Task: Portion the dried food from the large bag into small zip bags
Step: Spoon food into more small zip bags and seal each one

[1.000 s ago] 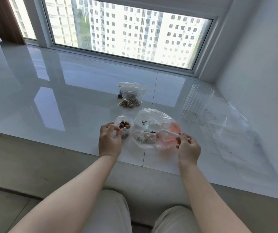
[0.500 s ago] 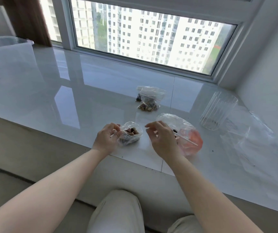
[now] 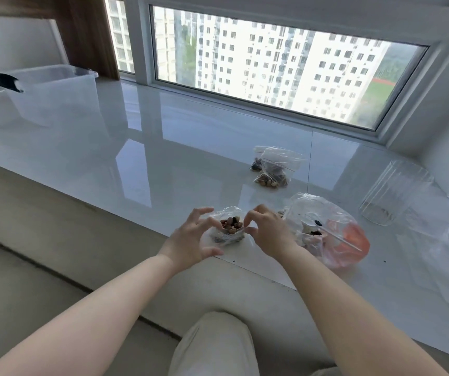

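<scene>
Both forearms are bare, no sleeves showing, no watch or rings either. Light beige trousers (image 3: 215,346) cover the knees.

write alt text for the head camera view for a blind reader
Both hands, left hand and right hand, pinch the top of a small clear zip bag of brown dried food on a glossy white sill. A large clear bag lies right.

Large bag (image 3: 326,229) crowds right; sill (image 3: 109,164) open left
</scene>
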